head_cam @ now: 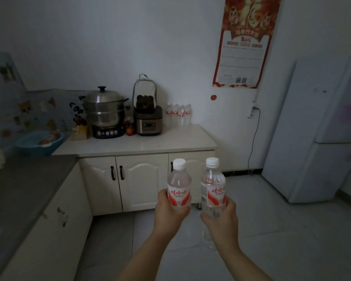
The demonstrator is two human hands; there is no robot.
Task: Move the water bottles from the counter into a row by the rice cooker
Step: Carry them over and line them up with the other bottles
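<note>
My left hand (pixel 168 214) grips a clear water bottle (pixel 179 184) with a red label and white cap, held upright over the floor. Close beside it, my right hand (pixel 221 219) holds a second such water bottle (pixel 213 185), also upright. Far ahead, the rice cooker (pixel 148 121) stands at the back of the white counter (pixel 170 141). Right of the cooker, several water bottles (pixel 179 114) stand together against the wall.
A steel steamer pot (pixel 103 107) on a burner sits left of the cooker. A blue basin (pixel 40 141) rests at the corner by the grey counter (pixel 18 191) on my left. A white fridge (pixel 320 126) stands at right. Cabinet doors (pixel 142 183) are closed.
</note>
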